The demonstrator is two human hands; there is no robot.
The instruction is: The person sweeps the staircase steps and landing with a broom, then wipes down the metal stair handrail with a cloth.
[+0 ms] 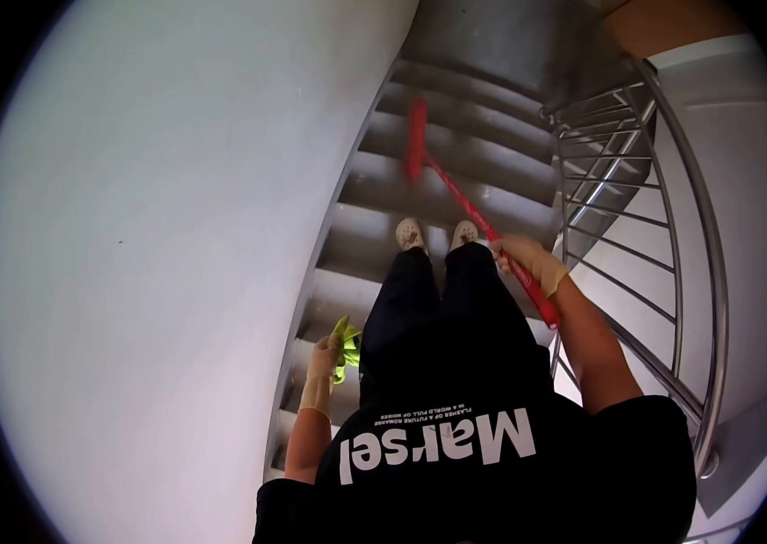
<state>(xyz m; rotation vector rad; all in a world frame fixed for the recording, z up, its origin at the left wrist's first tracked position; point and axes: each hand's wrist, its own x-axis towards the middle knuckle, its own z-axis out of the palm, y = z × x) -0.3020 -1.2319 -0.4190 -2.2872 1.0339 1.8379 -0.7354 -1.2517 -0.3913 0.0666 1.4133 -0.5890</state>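
My right hand point(531, 263), in a pale glove, is wrapped round the red handle of a T-shaped tool point(460, 195). Its wide red head point(416, 140) is held out over the steps ahead of my feet and looks slightly blurred; whether it is a brush or a squeegee I cannot tell. At my left side, low by the wall, my left hand point(324, 355), also gloved, is closed on a bright green cloth point(347, 349) that hangs crumpled beside my leg.
Grey stairs point(483, 140) run away in front of me, and my light clogs point(410, 234) stand on one step. A plain white wall point(156, 254) rises on the left. Metal railing point(714, 263) curves along the right, close to my right arm.
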